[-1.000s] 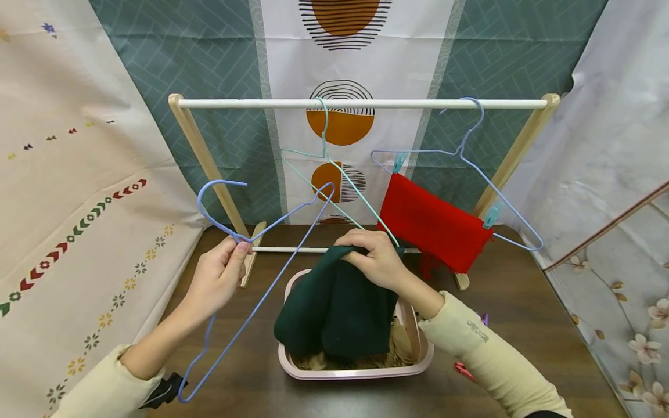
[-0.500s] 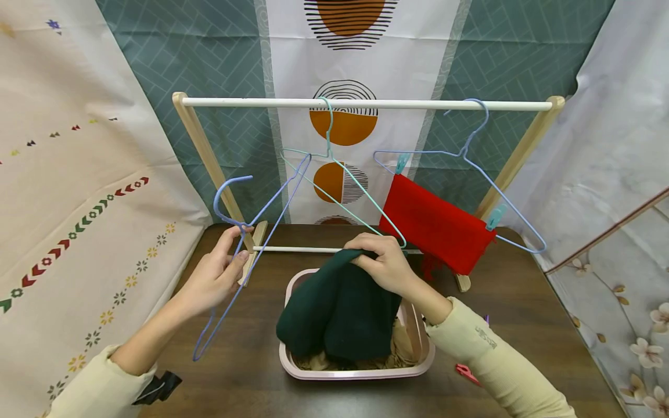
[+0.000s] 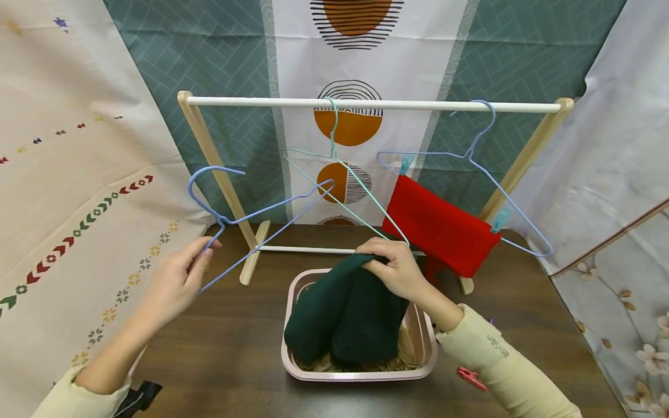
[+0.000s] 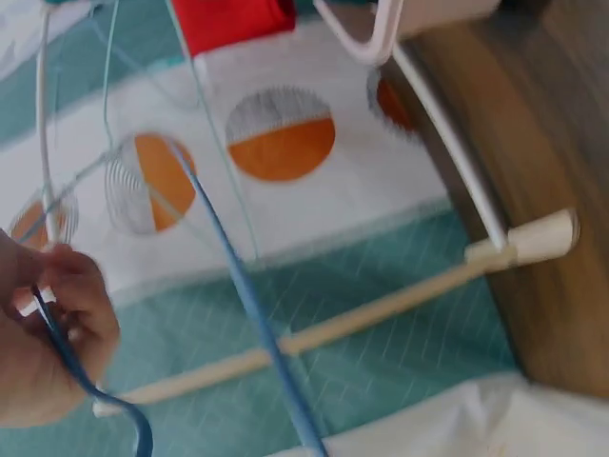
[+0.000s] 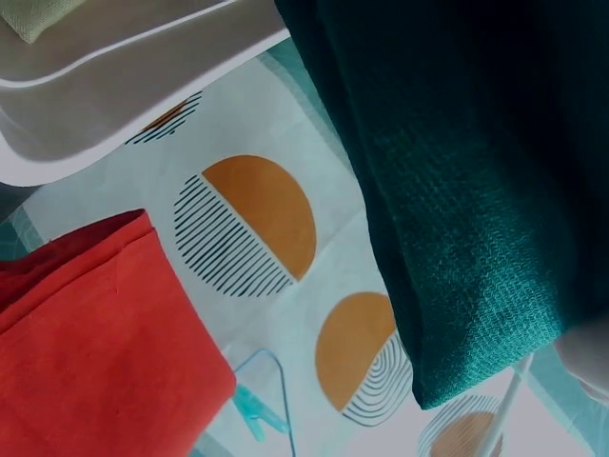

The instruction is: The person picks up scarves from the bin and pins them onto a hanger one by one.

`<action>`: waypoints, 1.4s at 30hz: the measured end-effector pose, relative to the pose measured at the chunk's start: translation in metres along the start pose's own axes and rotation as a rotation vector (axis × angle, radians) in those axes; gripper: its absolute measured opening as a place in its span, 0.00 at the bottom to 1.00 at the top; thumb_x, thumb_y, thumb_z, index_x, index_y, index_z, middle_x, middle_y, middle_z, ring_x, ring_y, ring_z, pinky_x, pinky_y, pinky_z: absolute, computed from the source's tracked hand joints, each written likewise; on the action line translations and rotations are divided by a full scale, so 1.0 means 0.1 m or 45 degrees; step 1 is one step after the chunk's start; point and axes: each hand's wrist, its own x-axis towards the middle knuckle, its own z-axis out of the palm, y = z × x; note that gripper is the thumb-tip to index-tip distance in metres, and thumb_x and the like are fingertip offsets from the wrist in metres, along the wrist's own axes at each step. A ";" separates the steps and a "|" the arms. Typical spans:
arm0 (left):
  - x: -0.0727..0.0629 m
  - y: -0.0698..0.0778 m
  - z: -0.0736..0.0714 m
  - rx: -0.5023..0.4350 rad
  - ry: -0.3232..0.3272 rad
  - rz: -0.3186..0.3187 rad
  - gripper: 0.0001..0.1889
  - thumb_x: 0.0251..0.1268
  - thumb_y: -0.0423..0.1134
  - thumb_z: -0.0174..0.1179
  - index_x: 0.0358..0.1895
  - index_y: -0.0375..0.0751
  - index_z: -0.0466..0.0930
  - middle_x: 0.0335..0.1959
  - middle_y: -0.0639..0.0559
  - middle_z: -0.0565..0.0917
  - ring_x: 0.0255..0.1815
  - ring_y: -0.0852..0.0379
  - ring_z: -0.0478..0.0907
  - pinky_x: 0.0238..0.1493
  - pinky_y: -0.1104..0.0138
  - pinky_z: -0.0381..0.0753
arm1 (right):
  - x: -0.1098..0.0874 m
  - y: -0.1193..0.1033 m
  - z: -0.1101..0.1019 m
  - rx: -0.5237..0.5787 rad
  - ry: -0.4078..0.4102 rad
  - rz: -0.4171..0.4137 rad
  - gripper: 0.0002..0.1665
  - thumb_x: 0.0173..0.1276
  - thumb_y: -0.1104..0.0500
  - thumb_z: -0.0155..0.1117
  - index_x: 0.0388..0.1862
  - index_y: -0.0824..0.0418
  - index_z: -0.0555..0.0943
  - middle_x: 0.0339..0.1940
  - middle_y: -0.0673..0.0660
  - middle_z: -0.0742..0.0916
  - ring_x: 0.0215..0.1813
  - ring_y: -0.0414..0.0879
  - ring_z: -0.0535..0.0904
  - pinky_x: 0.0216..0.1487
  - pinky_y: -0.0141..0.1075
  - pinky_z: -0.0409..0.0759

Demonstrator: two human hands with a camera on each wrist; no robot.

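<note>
My left hand [image 3: 180, 277] pinches a blue wire hanger [image 3: 266, 208] just below its hook, off to the left of the basket. The hanger is tilted, its far shoulder pointing right; in the left wrist view its wire [image 4: 249, 295] runs past the fingers. With my right hand [image 3: 395, 268] I grip the top edge of a dark green cloth [image 3: 345, 325], which hangs folded down into a pink basket [image 3: 360, 376]. The right wrist view shows that cloth [image 5: 457, 248] up close, the hand only partly visible at the edge.
A rack's white rail [image 3: 251, 102] crosses the back. It bears a mint hanger [image 3: 366, 188] and a blue hanger [image 3: 514, 203] with a red cloth [image 3: 441, 223] clipped on by clothespins [image 3: 500, 220]. Brownish cloth [image 3: 405, 354] lies in the basket. A red clothespin [image 3: 471, 378] lies right of it.
My left hand has gone left and slightly down with the hanger, which swung narrow and then wide again. My right hand keeps its grip on the green cloth, nearly still.
</note>
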 end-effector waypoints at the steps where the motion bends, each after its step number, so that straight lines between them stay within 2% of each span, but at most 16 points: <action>1: -0.01 -0.01 -0.04 0.048 0.018 0.007 0.07 0.64 0.27 0.50 0.41 0.35 0.77 0.18 0.54 0.72 0.17 0.64 0.62 0.20 0.72 0.62 | 0.00 0.00 -0.01 -0.001 0.000 0.004 0.12 0.52 0.79 0.60 0.34 0.69 0.81 0.31 0.59 0.84 0.35 0.47 0.80 0.40 0.35 0.78; 4: -0.03 -0.04 -0.13 0.138 0.059 0.024 0.08 0.65 0.29 0.50 0.44 0.36 0.77 0.24 0.46 0.80 0.19 0.60 0.67 0.23 0.68 0.67 | -0.01 0.00 -0.02 -0.002 0.006 0.018 0.11 0.52 0.78 0.60 0.34 0.69 0.81 0.31 0.59 0.84 0.36 0.47 0.80 0.41 0.34 0.78; 6: -0.02 -0.06 -0.16 0.139 0.102 0.048 0.08 0.64 0.30 0.52 0.43 0.37 0.78 0.24 0.48 0.81 0.19 0.60 0.67 0.22 0.67 0.67 | -0.02 -0.01 -0.03 0.004 0.014 0.017 0.12 0.52 0.79 0.60 0.33 0.69 0.81 0.31 0.60 0.84 0.35 0.47 0.80 0.40 0.33 0.77; 8: 0.00 -0.07 -0.18 0.086 0.144 0.085 0.06 0.62 0.30 0.54 0.39 0.36 0.78 0.18 0.53 0.77 0.16 0.65 0.63 0.20 0.72 0.64 | -0.02 -0.01 -0.03 0.005 0.025 0.005 0.12 0.51 0.80 0.59 0.33 0.70 0.81 0.31 0.60 0.84 0.35 0.47 0.80 0.40 0.33 0.77; 10: 0.04 -0.06 -0.19 0.029 0.184 0.112 0.03 0.60 0.30 0.56 0.33 0.36 0.78 0.13 0.59 0.69 0.14 0.69 0.58 0.16 0.76 0.57 | -0.01 -0.01 -0.02 0.010 0.030 -0.022 0.13 0.50 0.81 0.59 0.33 0.70 0.81 0.30 0.60 0.84 0.34 0.47 0.79 0.40 0.32 0.77; 11: 0.06 -0.05 -0.18 0.018 0.201 0.119 0.02 0.59 0.31 0.57 0.30 0.37 0.78 0.12 0.61 0.64 0.13 0.70 0.55 0.15 0.77 0.54 | 0.00 -0.02 -0.02 0.008 0.030 -0.038 0.13 0.49 0.81 0.59 0.33 0.70 0.81 0.30 0.60 0.84 0.34 0.48 0.79 0.40 0.32 0.77; 12: 0.09 -0.02 -0.18 -0.002 0.209 0.116 0.02 0.57 0.30 0.58 0.28 0.36 0.79 0.11 0.62 0.64 0.13 0.71 0.55 0.15 0.77 0.53 | 0.01 -0.02 -0.01 0.006 0.031 -0.052 0.13 0.49 0.81 0.59 0.33 0.71 0.81 0.30 0.61 0.84 0.34 0.48 0.79 0.40 0.32 0.77; 15: 0.19 0.10 -0.11 -0.057 0.184 0.079 0.03 0.54 0.28 0.59 0.25 0.36 0.80 0.11 0.62 0.63 0.12 0.70 0.55 0.14 0.77 0.53 | 0.04 -0.05 0.00 -0.011 0.038 -0.091 0.14 0.49 0.81 0.59 0.33 0.70 0.81 0.30 0.60 0.84 0.34 0.48 0.79 0.40 0.32 0.77; 20: 0.32 0.28 0.03 -0.201 0.051 0.011 0.04 0.52 0.24 0.58 0.26 0.34 0.81 0.12 0.59 0.68 0.12 0.67 0.59 0.12 0.75 0.57 | 0.09 -0.09 0.02 -0.016 0.053 -0.122 0.13 0.50 0.80 0.60 0.33 0.69 0.81 0.29 0.59 0.84 0.33 0.48 0.79 0.40 0.32 0.77; 23: 0.36 0.31 0.06 -0.210 0.035 0.077 0.05 0.51 0.22 0.57 0.26 0.32 0.81 0.14 0.57 0.72 0.13 0.66 0.61 0.14 0.75 0.59 | 0.10 -0.11 0.03 -0.002 0.041 -0.123 0.12 0.50 0.80 0.59 0.33 0.69 0.81 0.29 0.59 0.84 0.33 0.48 0.79 0.40 0.33 0.77; 26: 0.36 0.32 0.01 -0.105 0.087 0.193 0.04 0.51 0.21 0.57 0.28 0.31 0.80 0.17 0.55 0.74 0.16 0.65 0.62 0.18 0.75 0.60 | 0.09 -0.13 0.04 -0.007 0.029 -0.122 0.13 0.50 0.80 0.59 0.33 0.69 0.81 0.29 0.59 0.84 0.34 0.48 0.79 0.40 0.34 0.77; 28: 0.35 0.31 -0.05 -0.014 0.146 0.241 0.03 0.54 0.24 0.58 0.30 0.33 0.80 0.16 0.55 0.72 0.17 0.65 0.62 0.19 0.74 0.60 | 0.08 -0.13 0.04 -0.021 0.027 -0.124 0.13 0.49 0.80 0.59 0.33 0.69 0.81 0.30 0.59 0.84 0.34 0.48 0.79 0.40 0.33 0.77; 31: 0.34 0.31 -0.12 0.052 0.230 0.233 0.03 0.61 0.31 0.57 0.33 0.37 0.79 0.14 0.57 0.68 0.16 0.64 0.60 0.19 0.72 0.59 | 0.07 -0.13 0.04 -0.040 0.029 -0.130 0.14 0.48 0.81 0.59 0.33 0.70 0.81 0.30 0.60 0.84 0.34 0.48 0.80 0.41 0.33 0.77; 34: 0.36 0.33 -0.15 0.067 0.286 0.224 0.11 0.66 0.41 0.52 0.33 0.38 0.80 0.13 0.58 0.66 0.15 0.64 0.58 0.18 0.72 0.58 | 0.06 -0.13 0.03 -0.042 0.029 -0.136 0.14 0.48 0.81 0.59 0.33 0.70 0.81 0.30 0.60 0.84 0.34 0.48 0.79 0.41 0.32 0.77; 38: 0.42 0.41 -0.06 0.045 0.316 0.294 0.18 0.69 0.47 0.47 0.32 0.37 0.80 0.12 0.59 0.65 0.13 0.66 0.57 0.15 0.73 0.56 | 0.07 -0.16 0.04 -0.033 0.032 -0.160 0.13 0.48 0.80 0.59 0.33 0.69 0.81 0.29 0.59 0.84 0.34 0.47 0.79 0.40 0.33 0.77; 42: 0.49 0.52 0.11 -0.045 0.319 0.348 0.11 0.66 0.39 0.53 0.31 0.36 0.81 0.11 0.60 0.64 0.12 0.66 0.56 0.14 0.74 0.54 | 0.13 -0.22 0.04 -0.047 0.050 -0.167 0.12 0.51 0.77 0.59 0.32 0.67 0.81 0.29 0.58 0.84 0.34 0.46 0.79 0.39 0.34 0.77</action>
